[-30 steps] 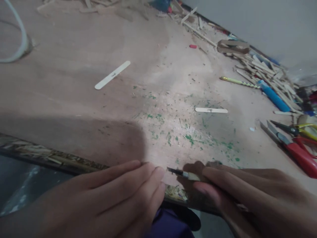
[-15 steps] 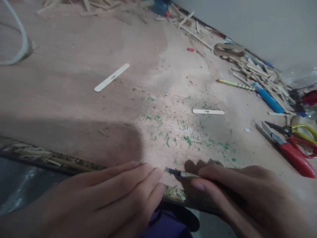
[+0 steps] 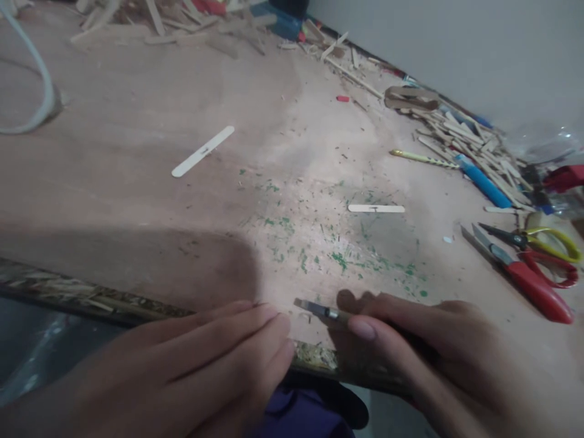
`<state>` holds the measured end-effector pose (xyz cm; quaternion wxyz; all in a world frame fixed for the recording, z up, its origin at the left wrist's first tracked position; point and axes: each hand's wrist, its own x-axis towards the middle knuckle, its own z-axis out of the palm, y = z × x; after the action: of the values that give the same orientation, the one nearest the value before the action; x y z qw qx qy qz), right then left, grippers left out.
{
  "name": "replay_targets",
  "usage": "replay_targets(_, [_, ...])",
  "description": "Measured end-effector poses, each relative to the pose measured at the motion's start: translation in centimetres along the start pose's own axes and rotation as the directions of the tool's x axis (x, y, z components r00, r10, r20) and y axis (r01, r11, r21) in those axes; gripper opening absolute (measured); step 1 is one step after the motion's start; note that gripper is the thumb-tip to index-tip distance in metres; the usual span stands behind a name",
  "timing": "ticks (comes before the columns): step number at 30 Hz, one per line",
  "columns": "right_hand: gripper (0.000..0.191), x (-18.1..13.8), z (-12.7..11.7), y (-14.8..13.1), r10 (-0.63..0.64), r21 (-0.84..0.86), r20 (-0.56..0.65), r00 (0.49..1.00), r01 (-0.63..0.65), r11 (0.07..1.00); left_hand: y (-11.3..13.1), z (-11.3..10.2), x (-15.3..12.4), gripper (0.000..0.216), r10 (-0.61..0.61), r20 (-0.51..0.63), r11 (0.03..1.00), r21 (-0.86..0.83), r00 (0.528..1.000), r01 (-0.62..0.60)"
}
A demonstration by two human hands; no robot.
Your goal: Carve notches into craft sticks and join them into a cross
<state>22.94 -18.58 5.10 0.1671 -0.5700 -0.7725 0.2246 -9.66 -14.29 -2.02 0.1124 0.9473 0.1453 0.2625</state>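
The craft knife (image 3: pixel 319 310) in the right hand (image 3: pixel 410 347) now reaches further toward the left hand (image 3: pixel 214 359). Its blade tip sits closer to those fingertips (image 3: pixel 274 316), lower over the desk (image 3: pixel 137 182).

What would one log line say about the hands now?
right hand: grips small knife | left hand: flat at table edge | nearby: craft stick

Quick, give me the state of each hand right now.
Left hand: open, fingers flat at the table edge, holding nothing visible.
Right hand: closed on a craft knife, blade pointing left.
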Motion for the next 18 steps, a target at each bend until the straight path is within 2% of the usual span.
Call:
replay_targets(3, [0.053,-0.5,-0.2,0.5,0.021,0.083,-0.045,0.999,-0.017,0.996,0.4,0.4,0.2,0.043,-0.066,-0.013,0.998,0.001,0.998,0.066])
replay_targets(5, [0.046,-1.0,-0.4,0.8,-0.001,0.047,-0.013,1.000,0.002,0.999,0.6,0.7,1.1,0.036,-0.110,-0.020,0.994,0.006,0.994,0.110])
replay_targets(7, [0.039,-1.3,-0.6,1.0,-0.041,-0.021,0.022,0.999,0.042,0.999,0.8,0.9,2.1,0.038,-0.136,-0.023,0.991,0.000,0.990,0.136])
replay_targets(10, [0.037,-1.6,-0.6,1.2,-0.059,-0.041,0.032,0.998,0.060,0.997,0.9,0.9,3.2,0.038,-0.138,-0.017,0.990,-0.017,0.990,0.137])
replay_targets(14, [0.037,-1.7,0.0,1.5,-0.063,-0.012,-0.046,0.997,0.063,0.998,0.2,0.3,3.0,0.031,-0.139,-0.008,0.990,-0.015,0.990,0.139])
replay_targets(16, [0.029,-1.7,0.5,2.0,-0.103,0.016,-0.069,0.992,0.105,0.994,-0.4,0.1,2.8,0.023,-0.169,-0.043,0.985,-0.018,0.985,0.169])
replay_targets(18, [0.023,-1.9,1.1,2.7,-0.145,0.044,-0.076,0.987,0.148,0.988,-1.1,0.1,2.9,0.027,-0.218,-0.105,0.976,-0.051,0.970,0.213])
